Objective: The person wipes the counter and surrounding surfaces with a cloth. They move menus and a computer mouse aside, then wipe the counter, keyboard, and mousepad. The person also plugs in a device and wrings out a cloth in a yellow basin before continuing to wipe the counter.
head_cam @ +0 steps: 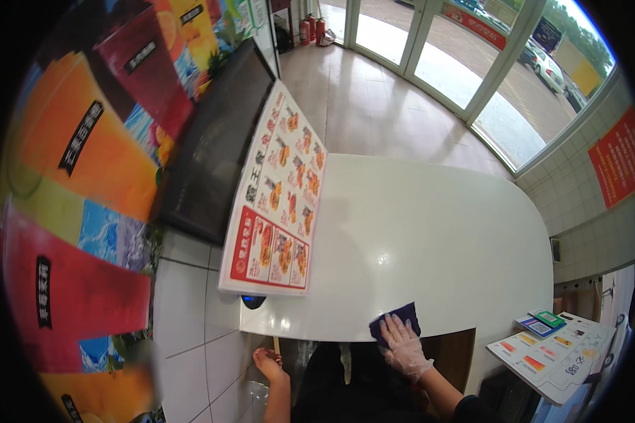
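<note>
My right hand (401,343), in a clear plastic glove, presses a folded dark purple cloth (414,312) onto the near edge of the white countertop (428,227). Its fingers lie spread over the top of the cloth. My left hand (269,364) is bare and stays just below the counter's near left corner. Its fingers are curled, and whether they hold anything is unclear. Beside them, a thin pale stick (277,346) shows under the edge.
A menu board (275,201) leans along the counter's left side, before a black panel (217,143). Under its near end sits a small black device (253,301) with a blue light. At right, a second menu board (553,354) carries payment-code stands (542,323). Glass doors (428,58) stand beyond.
</note>
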`<state>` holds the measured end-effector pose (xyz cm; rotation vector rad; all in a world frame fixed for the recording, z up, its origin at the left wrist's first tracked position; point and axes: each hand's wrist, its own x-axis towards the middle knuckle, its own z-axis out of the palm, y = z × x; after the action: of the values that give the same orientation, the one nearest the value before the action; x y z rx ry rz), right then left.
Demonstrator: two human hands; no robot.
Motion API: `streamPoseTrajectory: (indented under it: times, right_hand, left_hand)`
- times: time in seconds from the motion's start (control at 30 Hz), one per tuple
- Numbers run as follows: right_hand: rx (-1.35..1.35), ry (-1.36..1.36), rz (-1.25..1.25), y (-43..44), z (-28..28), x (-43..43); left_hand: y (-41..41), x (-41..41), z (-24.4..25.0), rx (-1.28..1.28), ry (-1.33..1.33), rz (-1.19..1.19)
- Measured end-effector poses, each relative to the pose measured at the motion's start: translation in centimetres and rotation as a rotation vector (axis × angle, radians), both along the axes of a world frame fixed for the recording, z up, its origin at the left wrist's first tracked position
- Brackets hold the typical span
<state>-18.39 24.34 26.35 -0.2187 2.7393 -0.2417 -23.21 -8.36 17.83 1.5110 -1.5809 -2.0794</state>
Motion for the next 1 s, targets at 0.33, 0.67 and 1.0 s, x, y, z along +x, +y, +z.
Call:
streamPoseTrajectory:
  times: [0.33,0.67,1.0]
  right_hand:
    - [-0.279,0.112,0.536,0.2,-1.9,-12.6]
    - [-0.027,0.436,0.292,5.5,-3.4,-37.5]
    - [0.026,0.521,-0.054,8.2,-6.5,-47.3]
  left_hand:
    - [0.4,-8.0,-8.4,-0.132,0.222,0.365]
    - [1.3,-7.8,-7.0,-0.252,0.200,0.380]
    - [2.0,-9.0,-4.9,-0.255,0.044,0.566]
